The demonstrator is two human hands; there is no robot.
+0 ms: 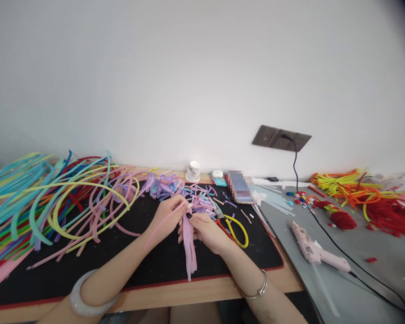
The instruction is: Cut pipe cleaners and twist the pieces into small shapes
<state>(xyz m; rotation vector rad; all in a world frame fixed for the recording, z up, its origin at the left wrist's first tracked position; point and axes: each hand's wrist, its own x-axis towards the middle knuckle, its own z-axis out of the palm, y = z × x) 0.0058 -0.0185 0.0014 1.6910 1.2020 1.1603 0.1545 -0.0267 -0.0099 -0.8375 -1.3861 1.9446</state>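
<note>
A bundle of pink and lilac fuzzy stems (189,254) is held over the black mat (145,274), its long axis directed from the fingers toward the near edge of the counter (209,290). Its far end is gripped by the closed fingers of the right hand (204,229); there, both hands are equally near, and a pink strand (159,226) is pinched by the left hand (168,215).

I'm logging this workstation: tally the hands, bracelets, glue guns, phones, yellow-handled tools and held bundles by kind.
Bare left hand and right hand: 2
Bracelets, white bangle, silver band: 2
Pink plastic glue gun: 1
Rectangular red-edged phone: 1
Metal tool, yellow and red handles: 1
Pink and lilac fuzzy bundle: 1
Total: 8
</note>
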